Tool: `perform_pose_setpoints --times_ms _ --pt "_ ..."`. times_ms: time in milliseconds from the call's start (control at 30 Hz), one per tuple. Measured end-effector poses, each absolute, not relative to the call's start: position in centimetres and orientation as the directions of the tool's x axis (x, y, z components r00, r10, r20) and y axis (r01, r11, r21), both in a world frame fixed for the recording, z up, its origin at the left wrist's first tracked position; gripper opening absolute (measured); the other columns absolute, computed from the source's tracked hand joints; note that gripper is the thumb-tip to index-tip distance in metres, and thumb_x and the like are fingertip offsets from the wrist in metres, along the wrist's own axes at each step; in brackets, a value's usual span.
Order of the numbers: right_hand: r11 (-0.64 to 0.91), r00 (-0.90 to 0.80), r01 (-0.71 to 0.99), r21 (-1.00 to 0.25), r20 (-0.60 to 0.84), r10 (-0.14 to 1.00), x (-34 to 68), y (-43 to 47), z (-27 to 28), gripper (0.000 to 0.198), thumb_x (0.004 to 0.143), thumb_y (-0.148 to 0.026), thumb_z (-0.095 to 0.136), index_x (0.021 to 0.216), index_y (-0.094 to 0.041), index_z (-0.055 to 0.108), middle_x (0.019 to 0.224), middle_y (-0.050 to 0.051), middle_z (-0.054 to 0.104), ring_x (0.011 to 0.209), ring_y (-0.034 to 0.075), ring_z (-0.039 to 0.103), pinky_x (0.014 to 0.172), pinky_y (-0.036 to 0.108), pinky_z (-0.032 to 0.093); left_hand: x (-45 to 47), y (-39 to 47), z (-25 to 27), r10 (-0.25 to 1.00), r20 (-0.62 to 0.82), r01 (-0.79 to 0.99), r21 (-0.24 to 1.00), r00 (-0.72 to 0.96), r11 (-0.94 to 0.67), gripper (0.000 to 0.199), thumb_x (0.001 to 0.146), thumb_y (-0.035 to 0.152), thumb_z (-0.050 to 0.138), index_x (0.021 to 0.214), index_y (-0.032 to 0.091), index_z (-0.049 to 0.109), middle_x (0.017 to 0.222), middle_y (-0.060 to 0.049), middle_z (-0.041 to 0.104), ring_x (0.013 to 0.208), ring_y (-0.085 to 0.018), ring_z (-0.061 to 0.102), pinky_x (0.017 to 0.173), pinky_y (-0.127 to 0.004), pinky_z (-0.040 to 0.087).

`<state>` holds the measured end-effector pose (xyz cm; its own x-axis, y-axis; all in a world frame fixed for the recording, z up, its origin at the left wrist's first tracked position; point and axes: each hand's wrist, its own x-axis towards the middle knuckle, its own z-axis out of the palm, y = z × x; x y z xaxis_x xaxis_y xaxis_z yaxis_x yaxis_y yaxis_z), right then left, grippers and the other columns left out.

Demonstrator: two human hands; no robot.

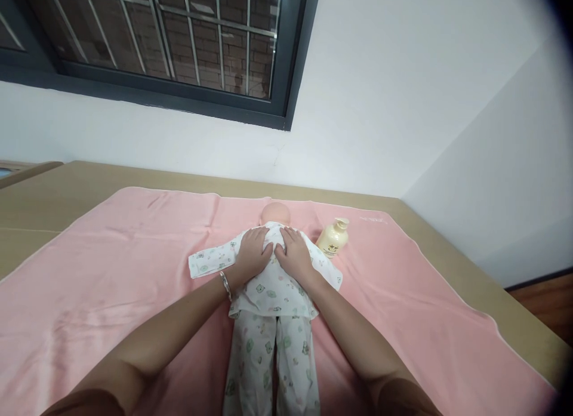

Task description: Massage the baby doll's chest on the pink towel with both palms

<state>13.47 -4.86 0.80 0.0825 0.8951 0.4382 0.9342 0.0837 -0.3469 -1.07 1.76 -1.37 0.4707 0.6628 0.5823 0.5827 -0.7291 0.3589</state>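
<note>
A baby doll [274, 213] lies on a pink blanket, its bald head pointing away from me. It wears a white printed top [276, 293] and matching trousers [255, 350]. My left hand [254, 252] rests flat on the left side of the doll's upper body, a silver bangle [226, 286] at its wrist. On the other side, my right hand [294, 253] lies flat too, its thumb close to the left one. Both hands have their fingers stretched out and hold nothing. The left sleeve [210, 261] spreads out sideways. Just right of the doll is a pale yellow pump bottle [333, 237], tilted.
The pink blanket [134, 267] covers most of a wooden table [45, 207]. Behind it rises a white wall [358, 105] with a dark-framed barred window [179, 46]. Another wall [514, 165] stands along the right. Brown wood [546, 302] shows at the right edge.
</note>
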Motion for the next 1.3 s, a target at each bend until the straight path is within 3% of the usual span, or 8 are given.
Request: perform_pose_setpoints --times_ms 133,267,367,467,600,833,1000,1300 --pt "0.060 0.115 0.937 -0.343 0.468 0.876 12.9 -5.3 1.3 0.041 0.088 -0.027 0.048 0.125 -0.015 0.061 0.131 0.011 0.060 0.125 0.023 0.052 0.106 0.035 0.040 -1.4 1.7 -0.3 0.636 0.553 0.528 0.367 0.539 -0.766 0.036 0.088 0.025 0.040 0.120 0.017 0.055 0.116 -0.010 0.064 0.110 -0.025 0.056 0.099 -0.043 0.042" --pt "0.003 0.163 0.944 -0.330 0.472 0.866 12.4 -5.9 1.6 0.034 0.090 -0.030 0.047 0.118 -0.023 0.065 0.128 0.007 0.062 0.115 0.022 0.060 0.098 0.035 0.046 -1.3 1.0 0.1 0.651 0.580 0.588 0.332 0.489 -0.738 0.024 0.087 0.025 0.045 0.103 0.018 0.061 0.101 -0.009 0.066 0.100 -0.025 0.058 0.091 -0.040 0.045" --pt "-0.031 0.170 0.950 -0.311 0.430 0.887 12.2 -5.9 1.8 0.042 0.091 -0.032 0.046 0.128 -0.017 0.058 0.133 0.011 0.058 0.122 0.025 0.054 0.101 0.037 0.043 -1.2 0.6 0.1 0.648 0.603 0.627 0.293 0.464 -0.722 0.022 0.088 0.027 0.046 0.101 0.018 0.061 0.098 -0.010 0.065 0.096 -0.026 0.058 0.088 -0.040 0.046" --pt "-0.019 0.138 0.957 -0.289 0.400 0.906 12.4 -5.6 1.9 0.052 0.091 -0.032 0.044 0.136 -0.008 0.049 0.138 0.017 0.052 0.132 0.029 0.042 0.110 0.043 0.032 -1.1 0.5 0.0 0.671 0.599 0.665 0.287 0.437 -0.689 0.029 0.088 0.029 0.047 0.110 0.016 0.058 0.106 -0.012 0.065 0.100 -0.027 0.058 0.089 -0.042 0.046" --pt "0.007 0.118 0.954 -0.300 0.395 0.911 13.0 -5.1 1.5 0.052 0.091 -0.032 0.043 0.137 -0.009 0.046 0.139 0.017 0.051 0.132 0.031 0.039 0.112 0.049 0.025 -1.1 0.9 -0.2 0.718 0.555 0.715 0.284 0.421 -0.639 0.036 0.086 0.034 0.049 0.115 0.014 0.057 0.109 -0.014 0.065 0.102 -0.030 0.058 0.090 -0.045 0.046" --pt "0.098 0.031 0.957 -0.275 0.431 0.902 13.7 -4.7 1.1 0.049 0.090 -0.026 0.042 0.136 -0.010 0.047 0.137 0.015 0.051 0.128 0.028 0.041 0.111 0.046 0.025 -1.2 1.7 -0.9 0.646 0.576 0.625 0.275 0.501 -0.730 0.039 0.088 0.027 0.041 0.124 0.014 0.051 0.127 -0.014 0.059 0.120 -0.028 0.052 0.105 -0.047 0.038" --pt "0.120 0.014 0.955 -0.271 0.445 0.896 13.6 -4.7 1.1 0.049 0.090 -0.024 0.042 0.136 -0.010 0.048 0.136 0.016 0.051 0.127 0.028 0.042 0.109 0.044 0.028 -1.2 1.7 -0.8 0.655 0.570 0.602 0.318 0.496 -0.732 0.034 0.087 0.027 0.043 0.117 0.016 0.056 0.113 -0.011 0.065 0.110 -0.026 0.056 0.099 -0.044 0.043" --pt "0.088 0.142 0.917 -0.389 0.526 0.839 13.1 -5.4 1.4 0.034 0.088 -0.029 0.050 0.117 -0.017 0.061 0.107 0.010 0.061 0.102 0.025 0.053 0.092 0.037 0.041 -1.3 1.1 -0.4 0.638 0.617 0.632 0.275 0.462 -0.724 0.027 0.087 0.024 0.044 0.108 0.017 0.060 0.102 -0.010 0.066 0.098 -0.026 0.058 0.090 -0.042 0.046"
